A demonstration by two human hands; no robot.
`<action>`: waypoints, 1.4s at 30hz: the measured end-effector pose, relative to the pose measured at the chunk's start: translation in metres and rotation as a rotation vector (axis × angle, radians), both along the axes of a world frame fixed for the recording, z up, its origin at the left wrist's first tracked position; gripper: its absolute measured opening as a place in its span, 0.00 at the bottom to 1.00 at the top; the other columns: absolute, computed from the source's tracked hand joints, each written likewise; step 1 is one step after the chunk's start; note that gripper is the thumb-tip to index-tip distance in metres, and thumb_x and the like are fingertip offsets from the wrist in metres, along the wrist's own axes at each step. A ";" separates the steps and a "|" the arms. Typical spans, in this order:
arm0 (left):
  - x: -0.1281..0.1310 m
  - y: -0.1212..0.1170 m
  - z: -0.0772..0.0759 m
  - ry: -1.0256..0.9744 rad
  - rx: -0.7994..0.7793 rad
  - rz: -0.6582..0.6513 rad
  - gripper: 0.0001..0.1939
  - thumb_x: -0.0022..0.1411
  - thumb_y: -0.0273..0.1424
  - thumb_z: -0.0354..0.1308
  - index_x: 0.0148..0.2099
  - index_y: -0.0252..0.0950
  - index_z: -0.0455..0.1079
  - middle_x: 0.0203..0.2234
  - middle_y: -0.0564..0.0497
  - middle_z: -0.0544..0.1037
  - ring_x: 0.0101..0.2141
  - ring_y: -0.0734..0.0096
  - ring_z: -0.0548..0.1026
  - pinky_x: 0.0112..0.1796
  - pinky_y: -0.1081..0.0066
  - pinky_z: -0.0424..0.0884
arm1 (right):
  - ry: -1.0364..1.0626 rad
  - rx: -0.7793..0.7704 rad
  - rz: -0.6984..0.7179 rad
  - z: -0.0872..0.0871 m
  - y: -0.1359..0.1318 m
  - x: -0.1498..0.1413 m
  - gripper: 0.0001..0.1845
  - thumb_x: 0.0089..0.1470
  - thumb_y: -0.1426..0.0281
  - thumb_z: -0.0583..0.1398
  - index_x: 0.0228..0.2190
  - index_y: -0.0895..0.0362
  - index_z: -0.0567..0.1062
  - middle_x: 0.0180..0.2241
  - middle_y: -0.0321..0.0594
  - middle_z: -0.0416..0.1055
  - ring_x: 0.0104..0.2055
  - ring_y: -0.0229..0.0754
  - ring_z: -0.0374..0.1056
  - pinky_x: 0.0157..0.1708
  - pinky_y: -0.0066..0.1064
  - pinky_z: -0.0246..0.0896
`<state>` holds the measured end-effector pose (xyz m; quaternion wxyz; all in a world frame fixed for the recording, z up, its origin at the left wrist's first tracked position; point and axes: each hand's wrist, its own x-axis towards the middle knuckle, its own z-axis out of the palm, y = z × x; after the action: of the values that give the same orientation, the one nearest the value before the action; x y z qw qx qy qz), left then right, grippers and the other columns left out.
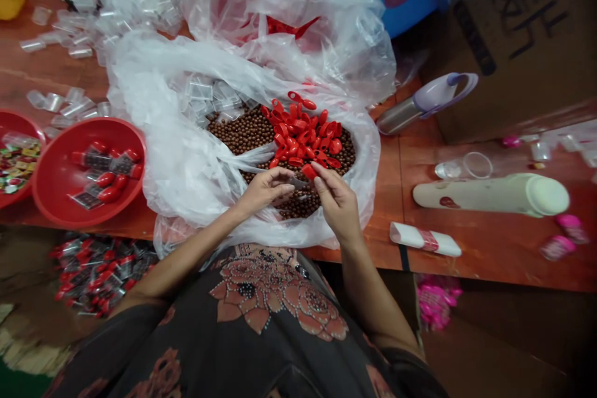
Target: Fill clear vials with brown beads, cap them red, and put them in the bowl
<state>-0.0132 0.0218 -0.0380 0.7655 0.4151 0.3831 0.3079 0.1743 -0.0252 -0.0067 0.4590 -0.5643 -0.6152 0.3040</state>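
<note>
Over an opened clear plastic bag [153, 93], my two hands are close together. My right hand [339, 202] pinches a red plastic cap [308, 171] between thumb and fingertips. Fingers closed, my left hand [265, 191] holds a small clear plastic container [297, 182], which is partly hidden and hard to see. Beneath them lie many small brown balls [242, 130] in the bag. A heap of red caps [303, 135] rests on the balls, and several clear containers [201, 91] lie at the bag's back left.
At left, a red bowl [88, 217] holds capped containers; another red bowl [13, 202] holds small colourful pieces. Loose clear containers [74, 106] lie behind. To the right are a purple-lidded bottle [429, 99], a pale cylindrical bottle [485, 194], a white packet [425, 239] and a cardboard box [522, 74].
</note>
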 end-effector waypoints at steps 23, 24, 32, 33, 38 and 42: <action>0.001 -0.017 0.023 -0.088 -0.212 0.164 0.24 0.61 0.51 0.57 0.45 0.33 0.73 0.28 0.48 0.78 0.27 0.71 0.75 0.26 0.73 0.71 | -0.351 0.129 0.256 -0.017 -0.005 -0.021 0.36 0.57 0.62 0.64 0.63 0.47 0.60 0.54 0.49 0.65 0.57 0.53 0.65 0.57 0.52 0.66; 0.003 -0.018 0.023 -0.093 -0.245 0.174 0.24 0.63 0.50 0.56 0.45 0.33 0.73 0.26 0.49 0.77 0.25 0.72 0.74 0.25 0.74 0.69 | -0.313 0.077 0.252 -0.017 -0.006 -0.022 0.36 0.55 0.60 0.66 0.62 0.47 0.62 0.53 0.48 0.65 0.55 0.52 0.66 0.55 0.50 0.67; -0.002 -0.023 0.032 -0.095 -0.204 0.126 0.26 0.65 0.48 0.50 0.55 0.35 0.68 0.20 0.53 0.70 0.20 0.75 0.67 0.17 0.78 0.59 | 0.355 -0.331 -0.024 -0.008 -0.002 -0.020 0.19 0.54 0.56 0.65 0.44 0.53 0.75 0.30 0.35 0.75 0.28 0.38 0.71 0.30 0.34 0.74; -0.002 -0.024 0.033 -0.091 -0.201 0.114 0.26 0.65 0.48 0.50 0.56 0.36 0.67 0.20 0.54 0.71 0.19 0.75 0.67 0.17 0.78 0.58 | 0.341 -0.266 -0.058 -0.006 -0.002 -0.023 0.19 0.55 0.58 0.65 0.46 0.52 0.75 0.33 0.36 0.76 0.32 0.39 0.73 0.35 0.36 0.75; 0.005 -0.025 0.032 -0.007 -0.223 0.122 0.25 0.66 0.48 0.48 0.57 0.37 0.67 0.20 0.54 0.71 0.17 0.75 0.65 0.17 0.77 0.57 | -0.045 0.023 0.140 -0.004 -0.005 -0.038 0.23 0.60 0.61 0.61 0.57 0.46 0.71 0.54 0.42 0.74 0.56 0.48 0.70 0.58 0.50 0.66; 0.009 -0.024 0.032 -0.011 -0.227 0.225 0.32 0.69 0.54 0.39 0.52 0.35 0.71 0.24 0.50 0.75 0.21 0.73 0.69 0.21 0.74 0.63 | -0.292 0.127 0.237 -0.011 -0.009 -0.043 0.38 0.56 0.59 0.64 0.65 0.48 0.59 0.60 0.47 0.69 0.60 0.55 0.66 0.58 0.57 0.63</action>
<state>-0.0044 -0.0020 -0.0056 0.7703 0.2788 0.4552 0.3487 0.1317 -0.0347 -0.0180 0.3606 -0.4959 -0.7553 0.2317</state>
